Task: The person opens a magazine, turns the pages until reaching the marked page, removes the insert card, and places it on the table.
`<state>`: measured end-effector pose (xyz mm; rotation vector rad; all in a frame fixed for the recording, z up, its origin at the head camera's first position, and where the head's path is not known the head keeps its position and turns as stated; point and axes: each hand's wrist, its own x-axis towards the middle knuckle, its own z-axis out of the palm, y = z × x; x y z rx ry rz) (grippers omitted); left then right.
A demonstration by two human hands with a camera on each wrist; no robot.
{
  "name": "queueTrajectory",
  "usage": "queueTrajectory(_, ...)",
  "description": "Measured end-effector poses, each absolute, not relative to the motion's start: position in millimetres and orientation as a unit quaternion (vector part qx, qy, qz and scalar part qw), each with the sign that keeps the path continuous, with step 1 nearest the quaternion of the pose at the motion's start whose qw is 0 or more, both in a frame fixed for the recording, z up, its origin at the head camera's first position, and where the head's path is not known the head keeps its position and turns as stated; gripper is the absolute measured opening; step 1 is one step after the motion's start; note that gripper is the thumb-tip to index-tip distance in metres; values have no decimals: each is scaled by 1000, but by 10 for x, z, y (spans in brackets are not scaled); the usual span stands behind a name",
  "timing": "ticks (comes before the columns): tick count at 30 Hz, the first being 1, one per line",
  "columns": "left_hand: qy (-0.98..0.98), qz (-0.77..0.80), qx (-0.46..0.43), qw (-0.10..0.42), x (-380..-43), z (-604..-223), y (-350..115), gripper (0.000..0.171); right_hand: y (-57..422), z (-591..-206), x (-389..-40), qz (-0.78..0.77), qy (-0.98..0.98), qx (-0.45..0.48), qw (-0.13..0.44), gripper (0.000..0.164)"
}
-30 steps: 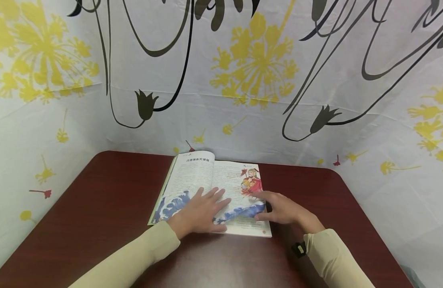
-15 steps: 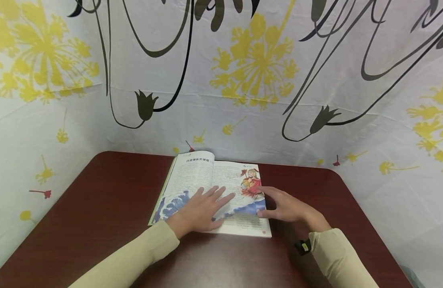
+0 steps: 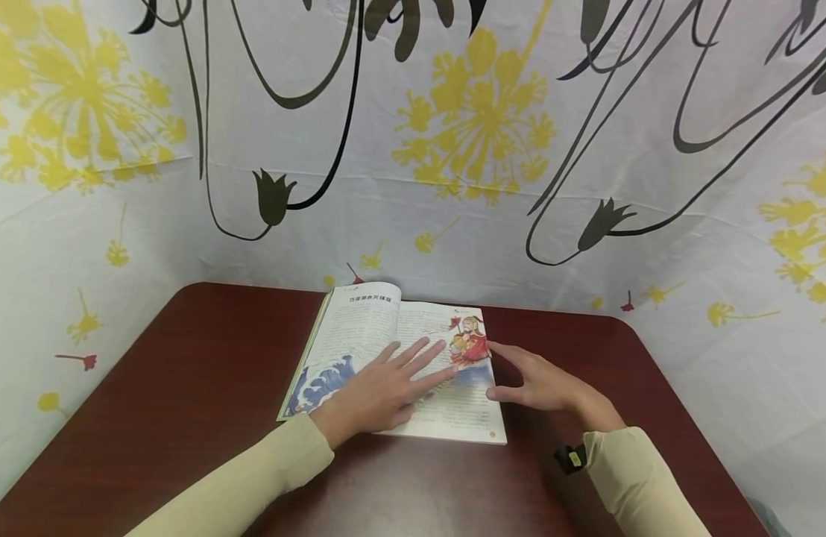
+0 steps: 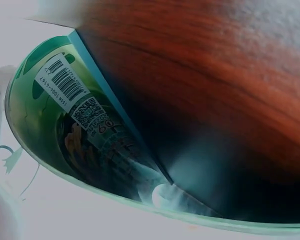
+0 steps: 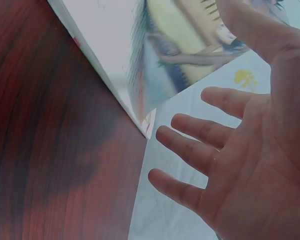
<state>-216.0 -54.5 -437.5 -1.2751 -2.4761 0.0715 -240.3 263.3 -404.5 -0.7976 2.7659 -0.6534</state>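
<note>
An open magazine (image 3: pixel 366 328) with printed text lies on the table, showing blue waves and a red-robed figure. My left hand (image 3: pixel 379 388) spreads its fingers over the lower middle, mostly on the right page. In the left wrist view, the curved green cover (image 4: pixel 45 115) shows a barcode; a pale, blurred part of the hand is at the left edge. My right hand (image 3: pixel 547 384) is at the magazine's right edge, thumb and fingers apart. In the right wrist view, its fingers are extended below a raised page (image 5: pixel 185 55) with a coloured picture; whether the thumb touches it I cannot tell.
The magazine rests near the back of a dark red wooden table (image 3: pixel 218 358). Pale fabric (image 3: pixel 359 224) with yellow and dark plant prints hangs behind and around the table. A black band (image 3: pixel 570 459) is at the right wrist.
My left hand has slid slightly to the right over the page. My right hand has drawn back rightward to the magazine's edge. The blue wave band shows less, and more text shows below it.
</note>
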Motion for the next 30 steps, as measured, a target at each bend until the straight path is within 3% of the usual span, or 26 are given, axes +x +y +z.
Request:
queueTrajectory(10, -848, 116, -459, 238, -2142, -4348, -536, 61, 2658, -4109, -2395, -207, 932, -275, 109, 93)
queueTrajectory(30, -852, 178, -442, 216, -2134, -4351, -560, 28, 2510, -4208, -2321, -158, 926, -304, 156, 94)
